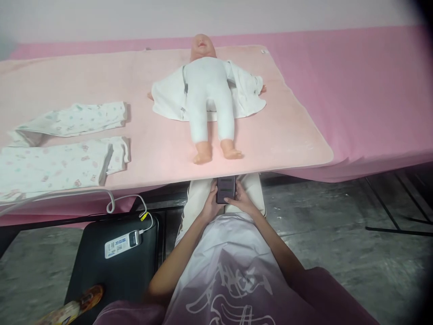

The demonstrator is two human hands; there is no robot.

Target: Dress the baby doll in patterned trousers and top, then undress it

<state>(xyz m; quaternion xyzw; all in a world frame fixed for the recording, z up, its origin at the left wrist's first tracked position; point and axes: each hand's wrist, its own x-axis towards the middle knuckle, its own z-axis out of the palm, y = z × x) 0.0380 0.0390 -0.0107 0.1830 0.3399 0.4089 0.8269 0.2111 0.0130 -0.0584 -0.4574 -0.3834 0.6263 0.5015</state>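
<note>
Low in my lap, just under the table edge, I hold a dark smartphone (pixel 226 189) with its screen facing up. My left hand (pixel 212 204) wraps round its left side, and my right hand (pixel 241 198) grips the right side with the thumb over the lower screen. Above on the table lies a baby doll (pixel 210 81) on its back, feet towards me. Its body is white, and its arms are in the sleeves of a white baby top (pixel 248 92) spread open beneath it. Both hands are apart from the doll.
A peach mat (pixel 287 135) lies over the pink tablecloth (pixel 372 90). Printed baby clothes (pixel 50 167) rest on its left. Below left, a white power bank (pixel 122 243) with a cable (pixel 145 207) sits on a black stool (pixel 91 271), near a colourful packet (pixel 72 309). Metal legs (pixel 399 230) stand at right.
</note>
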